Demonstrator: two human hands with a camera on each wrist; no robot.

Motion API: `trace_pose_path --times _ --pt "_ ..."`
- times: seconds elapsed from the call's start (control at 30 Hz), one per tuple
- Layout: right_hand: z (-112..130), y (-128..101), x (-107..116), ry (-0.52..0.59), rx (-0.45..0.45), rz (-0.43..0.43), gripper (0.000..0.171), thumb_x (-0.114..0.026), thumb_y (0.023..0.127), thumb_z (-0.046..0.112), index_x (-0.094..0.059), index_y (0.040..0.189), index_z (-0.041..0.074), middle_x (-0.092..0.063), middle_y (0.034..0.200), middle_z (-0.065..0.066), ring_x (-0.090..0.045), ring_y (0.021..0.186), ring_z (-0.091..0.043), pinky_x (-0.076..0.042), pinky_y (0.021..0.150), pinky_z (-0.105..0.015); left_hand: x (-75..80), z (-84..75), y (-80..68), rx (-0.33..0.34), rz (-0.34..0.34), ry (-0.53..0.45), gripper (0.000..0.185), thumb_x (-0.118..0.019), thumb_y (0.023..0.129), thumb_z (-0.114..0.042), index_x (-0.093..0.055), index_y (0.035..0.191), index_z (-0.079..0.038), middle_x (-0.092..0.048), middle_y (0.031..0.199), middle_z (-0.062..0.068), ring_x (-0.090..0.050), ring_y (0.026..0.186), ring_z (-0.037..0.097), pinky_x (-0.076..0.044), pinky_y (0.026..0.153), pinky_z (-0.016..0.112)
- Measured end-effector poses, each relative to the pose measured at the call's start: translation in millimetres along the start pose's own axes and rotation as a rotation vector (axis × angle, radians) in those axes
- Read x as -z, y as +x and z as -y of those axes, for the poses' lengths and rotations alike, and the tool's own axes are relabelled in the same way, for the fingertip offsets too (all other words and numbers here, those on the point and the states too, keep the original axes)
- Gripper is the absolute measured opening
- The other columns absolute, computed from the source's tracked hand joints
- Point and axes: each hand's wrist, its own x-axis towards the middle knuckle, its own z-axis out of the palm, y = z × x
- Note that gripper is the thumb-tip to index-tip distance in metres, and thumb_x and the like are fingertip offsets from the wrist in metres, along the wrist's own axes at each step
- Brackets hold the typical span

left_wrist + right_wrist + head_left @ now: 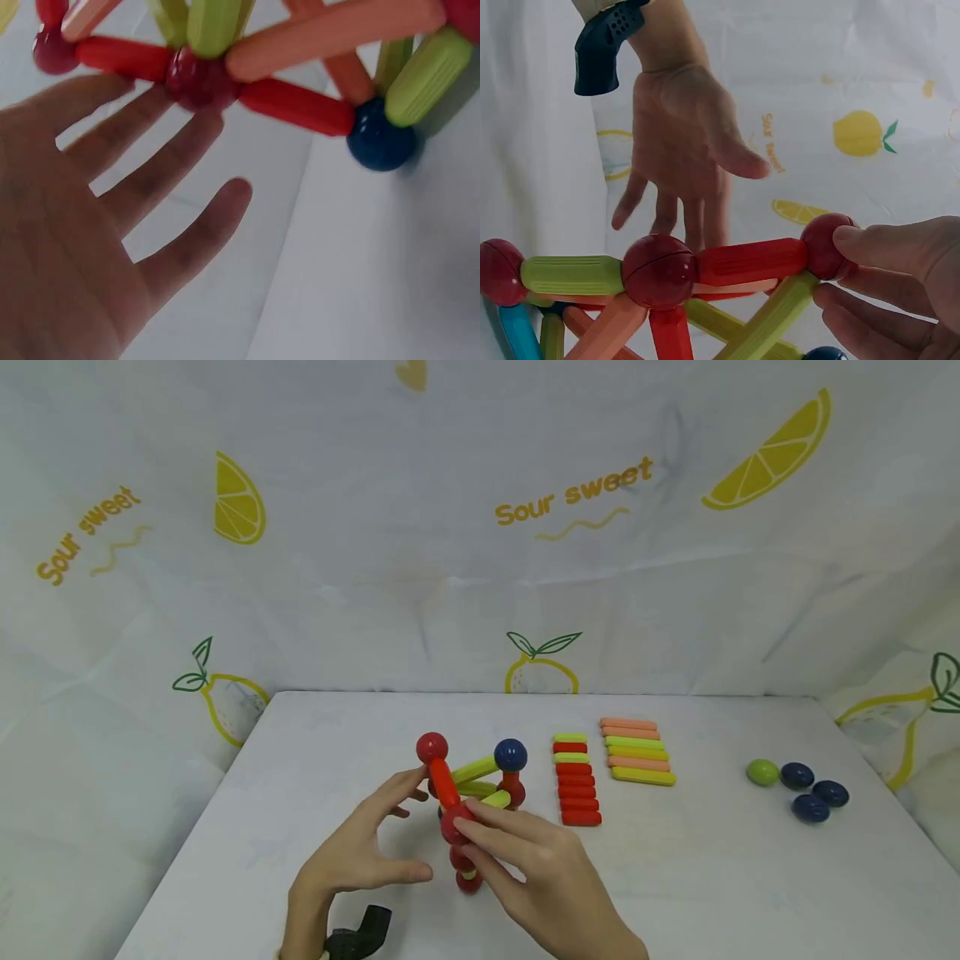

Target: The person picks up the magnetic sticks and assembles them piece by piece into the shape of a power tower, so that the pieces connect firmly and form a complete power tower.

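Note:
A structure of magnetic rods and balls stands on the table, with a red rod (444, 783) along its top between two red balls. My right hand (540, 868) pinches the near top red ball (826, 246) between thumb and fingers. Left of the structure is my left hand (360, 843), thumb spread and fingers extended. In the left wrist view its fingertips reach a red ball (201, 79) and a red rod (124, 58); whether they press there I cannot tell. Lower down, a blue ball (381, 135) joins red, orange and green rods.
Right of the structure lies a column of short red and green rods (576, 781). Beside it are longer orange, green and yellow rods (637, 752). Farther right sit a green ball (762, 772) and several dark blue balls (811, 808). A printed white cloth (375, 610) hangs behind the table.

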Motion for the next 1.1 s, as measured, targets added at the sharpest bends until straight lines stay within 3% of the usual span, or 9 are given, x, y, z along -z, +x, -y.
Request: trace_pose_path --times 0.13,0.33,0.47,0.53,0.6,0.67,0.8,0.87,1.1 --pt "1 0 -10 0.016 0.079 -0.029 0.048 -0.086 0.078 0.003 -0.075 0.123 0.014 -0.074 0.128 -0.006 -0.074 0.111 -0.021 -0.058 0.081 -0.016 -14.7 -5.5 7.9 0.004 -0.003 0.012 0.113 -0.092 0.067 -0.038 -0.029 0.161 -0.029 -0.046 0.157 -0.002 -0.049 0.136 0.023 -0.054 0.102 0.052" --pt "-6 -1 -5 0.123 0.129 0.022 0.039 -0.082 0.083 0.003 -0.076 0.120 0.013 -0.075 0.126 -0.006 -0.073 0.113 -0.019 -0.056 0.086 -0.012 -29.4 -8.7 20.4 -0.051 -0.055 -0.009 0.094 -0.093 0.071 -0.025 -0.043 0.150 -0.024 -0.059 0.138 -0.007 -0.056 0.128 0.016 -0.050 0.108 0.056" --pt "-23 -2 16 0.170 0.121 -0.175 0.025 -0.079 0.085 -0.001 -0.079 0.109 0.006 -0.080 0.094 -0.005 -0.073 0.084 -0.007 -0.056 0.076 -0.010 -31.6 -9.6 25.1 -0.075 -0.038 -0.096 0.079 -0.090 0.077 -0.024 -0.048 0.144 -0.023 -0.064 0.130 -0.007 -0.063 0.121 0.019 -0.054 0.106 0.046" --pt "-37 -1 26 0.140 0.115 -0.318 0.024 -0.079 0.081 -0.007 -0.079 0.103 0.003 -0.078 0.085 -0.008 -0.069 0.074 -0.005 -0.055 0.069 -0.011 -31.6 -10.3 26.3 -0.075 -0.024 -0.139 0.073 -0.088 0.079 -0.023 -0.049 0.141 -0.024 -0.064 0.129 -0.006 -0.065 0.119 0.020 -0.056 0.104 0.040" --pt "-52 -2 34 0.053 0.047 -0.368 0.025 -0.080 0.079 -0.008 -0.080 0.100 0.004 -0.077 0.083 -0.006 -0.066 0.072 -0.005 -0.054 0.063 -0.012 -31.4 -10.7 26.5 -0.072 -0.019 -0.154 0.071 -0.088 0.080 -0.022 -0.050 0.140 -0.025 -0.065 0.129 -0.006 -0.066 0.119 0.021 -0.056 0.103 0.037" --pt "-66 -2 37 -0.066 -0.092 -0.289 0.026 -0.083 0.077 -0.004 -0.081 0.100 0.009 -0.077 0.085 -0.001 -0.064 0.074 -0.006 -0.054 0.062 -0.014 -30.8 -10.8 25.3 -0.051 -0.022 -0.147 0.071 -0.088 0.080 -0.021 -0.050 0.141 -0.027 -0.066 0.130 -0.006 -0.065 0.120 0.018 -0.055 0.104 0.035" --pt "-91 -4 29 -0.263 -0.395 0.120 0.023 -0.086 0.080 0.008 -0.082 0.101 0.016 -0.078 0.095 0.004 -0.067 0.087 -0.012 -0.060 0.074 -0.029 -29.5 -10.0 22.9 0.011 -0.026 -0.143 0.073 -0.088 0.080 -0.021 -0.050 0.142 -0.031 -0.066 0.131 -0.006 -0.064 0.122 0.013 -0.054 0.105 0.033" --pt "-102 -4 21 -0.284 -0.491 0.263 0.019 -0.085 0.081 0.009 -0.082 0.100 0.014 -0.078 0.096 0.002 -0.067 0.091 -0.017 -0.061 0.080 -0.038 -29.6 -9.2 22.6 0.020 -0.021 -0.145 0.073 -0.088 0.081 -0.021 -0.050 0.142 -0.031 -0.065 0.132 -0.007 -0.063 0.124 0.012 -0.053 0.107 0.035" --pt "-120 -11 9 -0.277 -0.609 0.341 0.024 -0.086 0.078 0.004 -0.081 0.101 0.010 -0.078 0.101 -0.004 -0.067 0.097 -0.023 -0.059 0.091 -0.049 -29.3 -6.4 21.4 -0.011 -0.018 -0.129 0.069 -0.086 0.081 -0.018 -0.053 0.141 -0.026 -0.068 0.130 0.002 -0.064 0.117 0.010 -0.054 0.106 0.034"
